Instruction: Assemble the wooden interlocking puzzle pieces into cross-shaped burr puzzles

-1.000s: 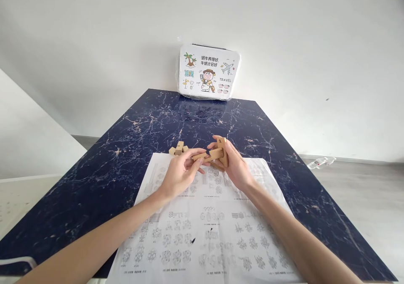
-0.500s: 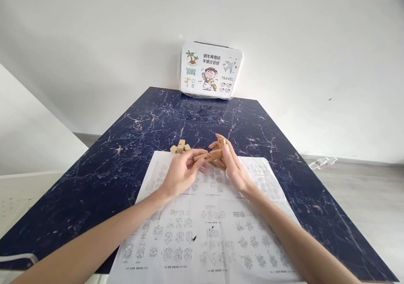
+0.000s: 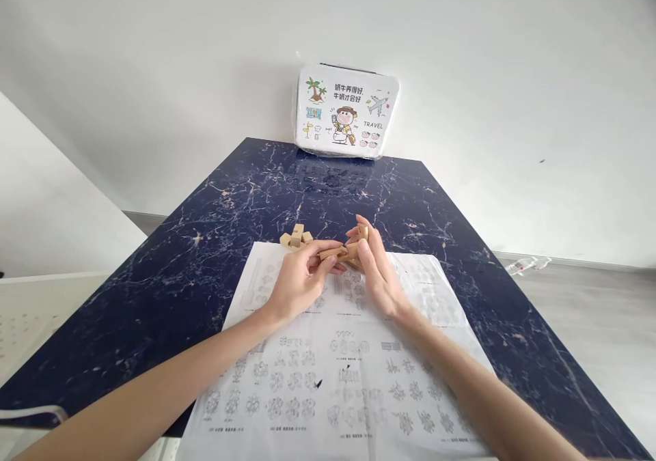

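Between my two hands, just above the far part of the printed sheet (image 3: 287, 396), are several light-brown wooden puzzle pieces (image 3: 352, 250) fitted against each other. My left hand (image 3: 300, 276) pinches a flat wooden piece (image 3: 333, 253) between thumb and fingers. Curled round the upright piece (image 3: 363, 231) and those beside it is my right hand (image 3: 380, 266), its thumb pressed on the wood. Fingers cover much of the joints, so how the pieces interlock is hidden. Beyond my left hand lies a small pile of wooden blocks (image 3: 297, 234), at the sheet's far edge.
The sheet carries rows of line diagrams and lies on a dark blue marbled table (image 3: 246, 194). A white cartoon-printed case (image 3: 346, 113) stands against the wall at the back. A white cable (image 3: 35, 413) shows at lower left, and a clear plastic wrapper (image 3: 527, 265) is beyond the right edge.
The upright piece in my right hand has turned, so its number no longer shows clearly. My hands have drawn slightly closer together. The whole view has shifted a little.
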`<state>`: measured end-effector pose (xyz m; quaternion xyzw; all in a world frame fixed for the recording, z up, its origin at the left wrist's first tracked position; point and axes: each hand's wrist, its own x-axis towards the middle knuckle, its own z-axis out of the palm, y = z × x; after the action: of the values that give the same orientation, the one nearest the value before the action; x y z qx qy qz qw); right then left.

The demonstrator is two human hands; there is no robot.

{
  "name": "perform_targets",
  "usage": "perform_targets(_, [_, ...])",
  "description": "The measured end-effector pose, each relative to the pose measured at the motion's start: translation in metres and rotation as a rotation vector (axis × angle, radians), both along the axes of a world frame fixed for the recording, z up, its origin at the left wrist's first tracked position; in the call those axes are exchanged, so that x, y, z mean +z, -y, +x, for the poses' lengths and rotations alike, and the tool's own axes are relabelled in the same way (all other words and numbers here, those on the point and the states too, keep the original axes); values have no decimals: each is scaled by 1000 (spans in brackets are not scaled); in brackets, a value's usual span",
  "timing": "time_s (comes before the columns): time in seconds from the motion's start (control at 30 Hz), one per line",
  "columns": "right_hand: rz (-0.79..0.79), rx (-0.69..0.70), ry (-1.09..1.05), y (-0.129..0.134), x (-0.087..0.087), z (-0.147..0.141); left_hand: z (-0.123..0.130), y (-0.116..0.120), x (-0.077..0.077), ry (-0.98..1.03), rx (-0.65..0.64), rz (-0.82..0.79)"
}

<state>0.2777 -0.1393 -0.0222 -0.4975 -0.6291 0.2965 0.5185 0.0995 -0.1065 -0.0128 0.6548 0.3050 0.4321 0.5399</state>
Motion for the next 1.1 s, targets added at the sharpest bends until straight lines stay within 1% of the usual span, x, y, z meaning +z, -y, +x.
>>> perform_targets(0.1, [-23, -11, -33, 3, -2, -7, 1, 1, -1, 41, -31, -6])
perform_targets(0.2, [-7, -49, -35, 4, -4, -10, 2, 3, -2, 52, -27, -11])
perform_targets(0.37, [23, -67, -50, 4, -7, -10, 4, 5, -2, 54, -17, -5])
perform_targets(0.5, [65, -102, -17, 7, -5, -14, 5, 7, -2, 61, -16, -2])
perform_targets(0.63, [42, -136, 7, 10, -3, -18, 6, 8, -2, 69, -23, 1])
perform_targets(0.8, [27, -133, -45, 9, -5, -19, 8, 8, -4, 84, -18, 29])
perform_targets(0.9, [31, -142, -41, 10, -5, -20, 9, 7, -5, 93, -23, 38])
perform_targets(1.1, [33, -165, -10, 13, -2, -23, 9, 9, -2, 96, -31, 23])
